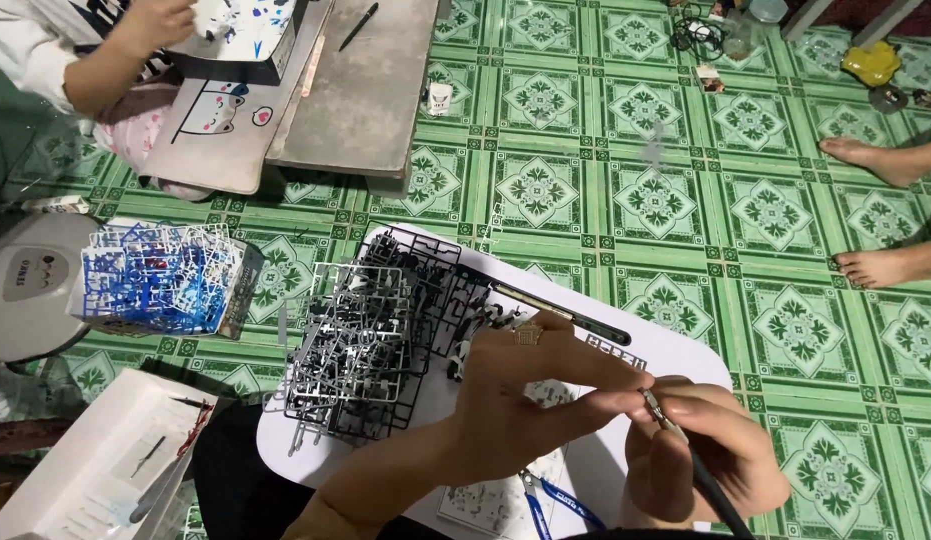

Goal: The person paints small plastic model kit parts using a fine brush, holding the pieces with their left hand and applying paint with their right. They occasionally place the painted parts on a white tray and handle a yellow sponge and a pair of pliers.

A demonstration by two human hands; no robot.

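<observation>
The right hand (700, 455) holds a knife (685, 450), fingers closed on it. The left hand (530, 385) pinches a tiny, hardly visible part at the blade. Under the fingers lies a white board (675, 355) on the green tiled floor (765, 210), grey sprues (370, 335) left of them.

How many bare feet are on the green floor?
2. One foot lies at the right edge, farther up; the other foot is just below it, toes pointing left. Both belong to someone else. More may sit out of frame.
</observation>
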